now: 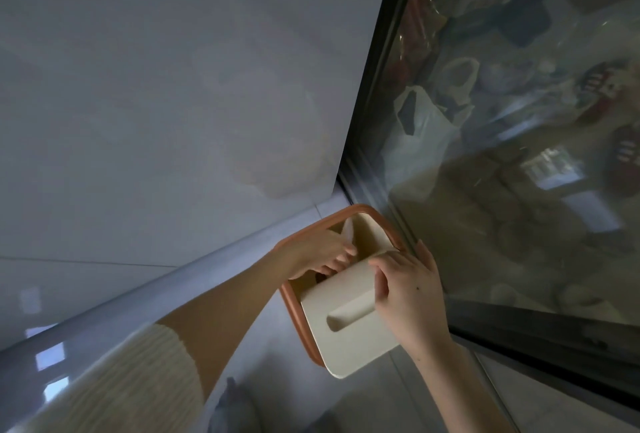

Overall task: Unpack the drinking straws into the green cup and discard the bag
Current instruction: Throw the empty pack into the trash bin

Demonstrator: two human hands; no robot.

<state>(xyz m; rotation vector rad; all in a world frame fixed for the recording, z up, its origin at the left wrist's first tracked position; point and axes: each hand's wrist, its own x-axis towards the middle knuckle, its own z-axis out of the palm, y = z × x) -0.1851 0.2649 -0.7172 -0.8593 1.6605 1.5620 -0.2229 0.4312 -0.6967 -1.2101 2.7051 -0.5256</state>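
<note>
A small bin (294, 308) with an orange rim stands on the floor in the corner between a white wall and a glass door. Its cream swing lid (349, 332) is tilted open. My right hand (408, 287) presses on the lid's upper edge and holds it down. My left hand (318, 252) reaches into the opening, its fingers closed around a clear crumpled bag (348, 230) that shows just past the fingertips inside the bin. Neither the green cup nor any straw is in view.
The glass door (519, 120) with a dark frame runs along the right; behind it lie bags and clutter. The white wall (173, 86) fills the left. A shiny rounded ledge (104, 314) crosses below my left forearm.
</note>
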